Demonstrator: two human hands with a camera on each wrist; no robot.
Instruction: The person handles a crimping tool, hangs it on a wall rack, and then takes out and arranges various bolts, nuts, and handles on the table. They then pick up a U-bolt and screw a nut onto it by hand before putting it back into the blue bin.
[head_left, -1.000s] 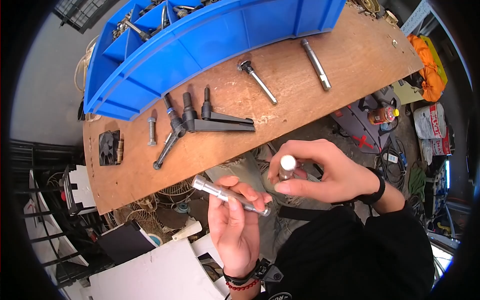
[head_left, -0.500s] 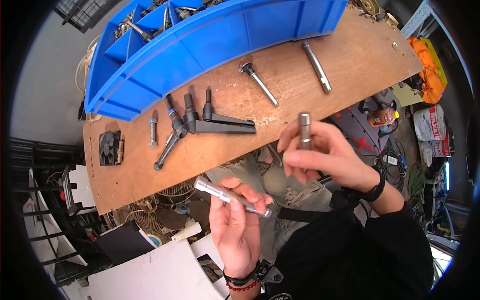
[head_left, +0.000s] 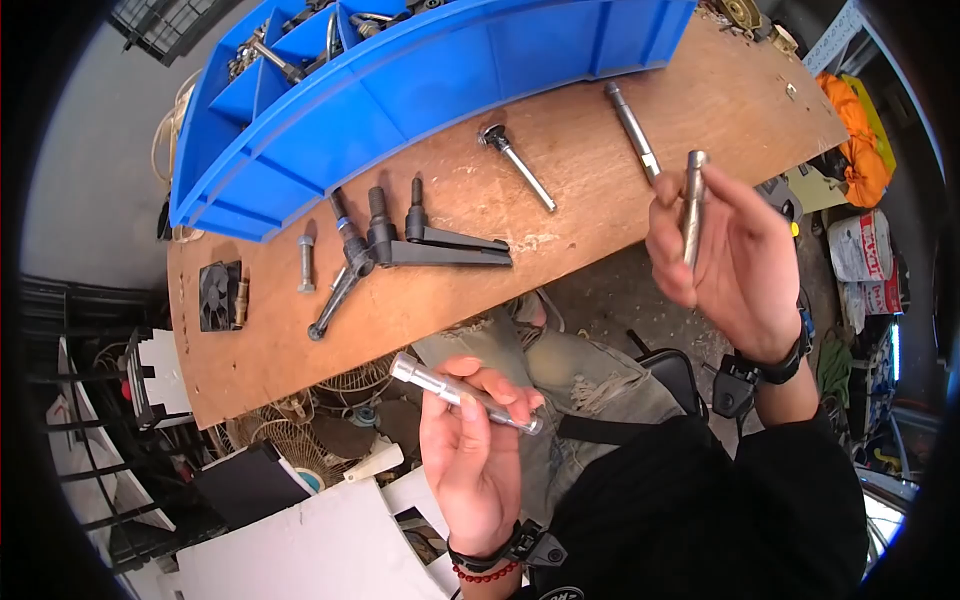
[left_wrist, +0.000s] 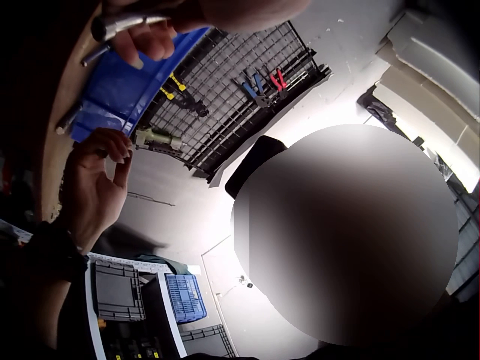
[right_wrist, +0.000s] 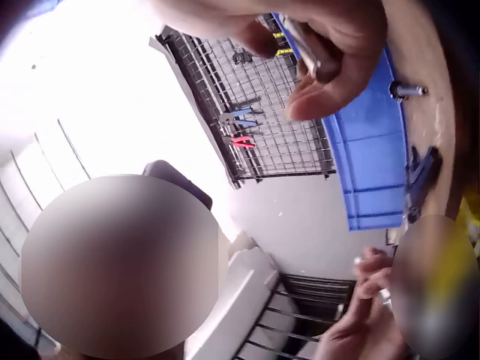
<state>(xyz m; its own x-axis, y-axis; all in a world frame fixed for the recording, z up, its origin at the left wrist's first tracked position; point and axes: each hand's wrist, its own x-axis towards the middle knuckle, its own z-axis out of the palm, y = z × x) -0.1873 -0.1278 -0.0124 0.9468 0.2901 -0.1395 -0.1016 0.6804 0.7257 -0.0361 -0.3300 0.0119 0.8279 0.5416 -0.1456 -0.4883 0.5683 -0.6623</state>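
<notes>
My left hand (head_left: 468, 480) holds a shiny metal pin (head_left: 430, 380) between thumb and fingers, below the table's front edge; the pin's grooved end points up and left. Farther right, my right hand (head_left: 750, 265) holds a second metal pin (head_left: 694, 195) nearly upright, its top end sticking out past the fingers. Beyond that hand lies a third, longer metal pin (head_left: 630, 125) on the wooden table, its lower end close to the fingertips in the head view. Left of it is a metal rod with a black knob (head_left: 520, 170).
Black clamping levers (head_left: 440, 250), a bolt (head_left: 305, 262), a small black fan (head_left: 217, 295) and a brass fitting (head_left: 241, 302) lie on the left part of the wooden table (head_left: 560, 240). A blue divided bin (head_left: 430, 90) with metal parts stands along its back.
My right hand has moved right and up with its pin, from near the left hand to the table's right part. The left hand and its pin have stayed almost still.
</notes>
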